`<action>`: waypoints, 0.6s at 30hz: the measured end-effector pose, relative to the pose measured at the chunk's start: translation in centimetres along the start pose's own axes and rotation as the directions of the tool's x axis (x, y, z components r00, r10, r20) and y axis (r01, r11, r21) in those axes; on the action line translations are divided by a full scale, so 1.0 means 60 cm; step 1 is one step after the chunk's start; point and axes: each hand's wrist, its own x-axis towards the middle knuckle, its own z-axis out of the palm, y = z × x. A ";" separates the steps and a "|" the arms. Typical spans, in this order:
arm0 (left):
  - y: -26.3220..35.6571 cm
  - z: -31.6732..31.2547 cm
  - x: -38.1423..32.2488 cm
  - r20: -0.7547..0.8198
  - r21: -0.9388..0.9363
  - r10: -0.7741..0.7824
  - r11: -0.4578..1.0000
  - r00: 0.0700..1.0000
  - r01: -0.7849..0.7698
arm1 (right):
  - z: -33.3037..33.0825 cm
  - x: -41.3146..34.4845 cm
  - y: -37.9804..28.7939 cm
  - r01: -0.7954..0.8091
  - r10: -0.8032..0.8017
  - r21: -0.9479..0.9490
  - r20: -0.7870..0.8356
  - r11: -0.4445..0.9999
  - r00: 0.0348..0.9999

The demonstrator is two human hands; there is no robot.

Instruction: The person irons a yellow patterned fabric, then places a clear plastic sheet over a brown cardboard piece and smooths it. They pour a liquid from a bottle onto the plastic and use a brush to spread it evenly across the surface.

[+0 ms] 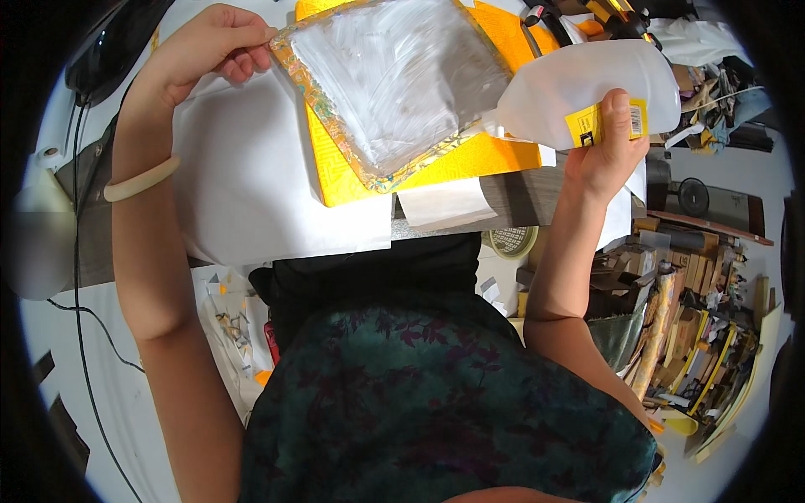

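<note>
My left hand (229,50) pinches the left corner of a flat square panel (402,82) between thumb and forefinger, the other fingers curled under. White streaks of a wet-looking coating cover the panel's grey middle, and a colourful patterned border (336,135) runs around it. Beneath the panel lies a yellow embossed sheet or board (336,176). My right hand (604,151) grips a translucent plastic bottle (553,88) with a yellow label, tipped on its side. Its nozzle points left, at the panel's right border; whether anything flows out cannot be seen.
White paper (251,170) covers the left of the dark table, and a smaller paper piece (446,204) lies at the front edge. Tools (547,22) lie at the back right. A black cable (78,251) hangs at left. Stacked cardboard (692,270) and a basket (512,242) stand below.
</note>
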 end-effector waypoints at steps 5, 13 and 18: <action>0.011 0.006 -0.002 -0.006 -0.007 -0.003 1.000 1.000 0.003 | -0.005 0.005 -0.004 -0.006 0.010 0.083 -0.042 0.997 0.999; 0.017 0.005 -0.004 -0.016 0.002 -0.028 1.000 0.999 0.028 | -0.016 0.017 0.002 -0.014 0.020 0.056 -0.101 0.998 0.995; 0.015 0.005 -0.004 -0.017 -0.038 -0.036 0.999 0.999 0.035 | -0.029 0.026 0.011 -0.021 0.028 0.056 -0.120 0.998 0.992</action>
